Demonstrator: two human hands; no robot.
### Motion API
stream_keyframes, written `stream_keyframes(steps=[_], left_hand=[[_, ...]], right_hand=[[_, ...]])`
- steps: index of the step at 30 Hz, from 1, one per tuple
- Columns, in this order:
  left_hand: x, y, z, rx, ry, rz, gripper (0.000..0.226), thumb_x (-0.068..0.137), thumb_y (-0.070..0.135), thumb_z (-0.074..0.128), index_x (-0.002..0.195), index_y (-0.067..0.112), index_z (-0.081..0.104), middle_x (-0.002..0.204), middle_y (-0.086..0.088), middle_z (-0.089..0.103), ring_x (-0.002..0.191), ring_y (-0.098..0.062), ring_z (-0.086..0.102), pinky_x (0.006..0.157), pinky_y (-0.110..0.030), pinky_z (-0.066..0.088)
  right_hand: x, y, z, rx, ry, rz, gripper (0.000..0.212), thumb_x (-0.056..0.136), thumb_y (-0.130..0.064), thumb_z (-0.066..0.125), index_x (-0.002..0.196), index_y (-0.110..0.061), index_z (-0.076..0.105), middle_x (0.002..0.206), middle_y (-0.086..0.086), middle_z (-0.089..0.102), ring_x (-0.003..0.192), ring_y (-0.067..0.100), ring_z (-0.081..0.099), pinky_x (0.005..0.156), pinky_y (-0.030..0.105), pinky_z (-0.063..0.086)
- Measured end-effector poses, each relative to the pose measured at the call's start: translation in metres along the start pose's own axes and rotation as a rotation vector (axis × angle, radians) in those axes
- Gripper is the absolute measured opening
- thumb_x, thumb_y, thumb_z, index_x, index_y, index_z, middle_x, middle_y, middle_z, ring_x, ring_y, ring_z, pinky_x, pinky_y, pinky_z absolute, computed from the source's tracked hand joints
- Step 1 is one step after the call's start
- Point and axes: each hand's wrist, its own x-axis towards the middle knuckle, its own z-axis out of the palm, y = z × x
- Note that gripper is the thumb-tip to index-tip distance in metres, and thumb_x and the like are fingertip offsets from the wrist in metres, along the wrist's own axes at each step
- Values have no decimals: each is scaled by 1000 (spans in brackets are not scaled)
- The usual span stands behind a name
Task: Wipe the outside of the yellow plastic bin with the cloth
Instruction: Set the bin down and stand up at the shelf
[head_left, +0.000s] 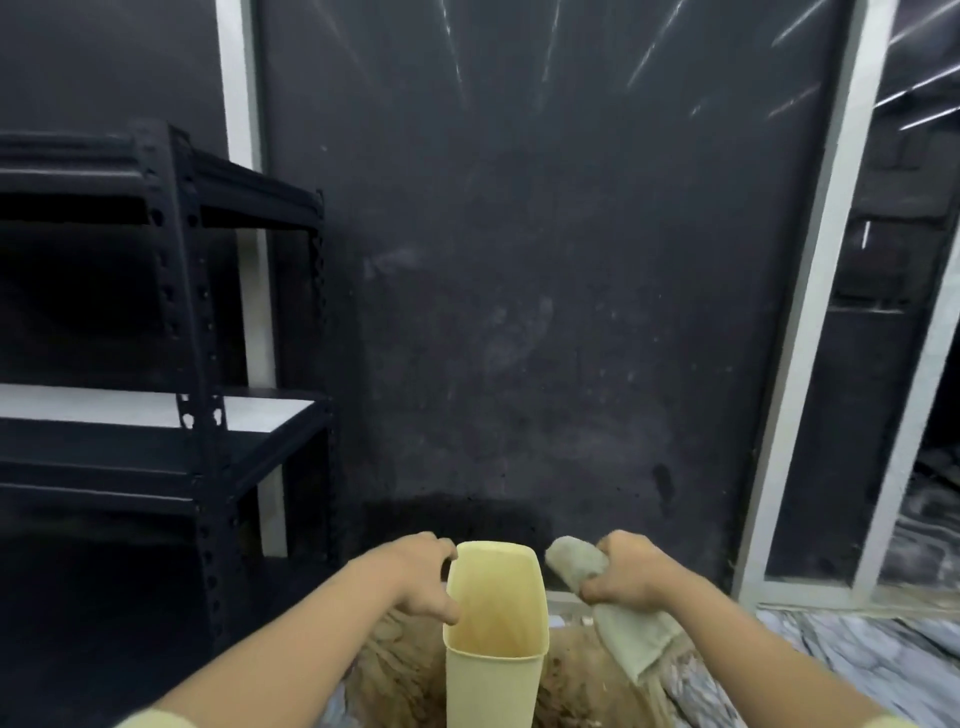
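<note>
The yellow plastic bin (492, 680) stands upright at the bottom centre, its open top facing me. My left hand (418, 574) grips the bin's left rim, thumb on the inner edge and fingers curled over the far corner. My right hand (626, 571) holds a grey-green cloth (631, 631) just right of the bin. One bunched end of the cloth sticks up beside the rim and the other end hangs down below my fist. The cloth looks apart from the bin's wall.
A black metal shelf rack (187, 322) stands at the left. A dark wall panel (545, 270) rises straight ahead, with a white door frame (810, 322) at the right. A brown shaggy mat (395, 670) lies under the bin on a marbled floor (852, 660).
</note>
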Motion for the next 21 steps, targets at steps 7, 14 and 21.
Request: stream_keyframes(steps=[7,14,21], left_hand=[[-21,9,-2,16,33,18,84,67,45,64,141,20,34,143,-1,40,126,-21,44,102,-38,43],[27,-2,10,6,8,15,84,68,47,63,141,19,34,143,2,40,127,-21,44,102,-38,43],[129,-22,26,-12,24,25,78,70,48,63,140,24,35,140,7,39,127,-16,41,99,-38,44]], right_hand=[[-27,-6,-6,-47,12,-28,28,66,-32,69,85,-14,57,89,2,60,77,18,59,57,24,44],[25,5,10,-8,-5,-16,26,67,-31,68,83,-15,55,89,1,58,75,17,57,53,23,42],[139,24,39,20,-25,29,20,69,-27,67,72,-15,51,81,1,57,70,17,55,49,22,39]])
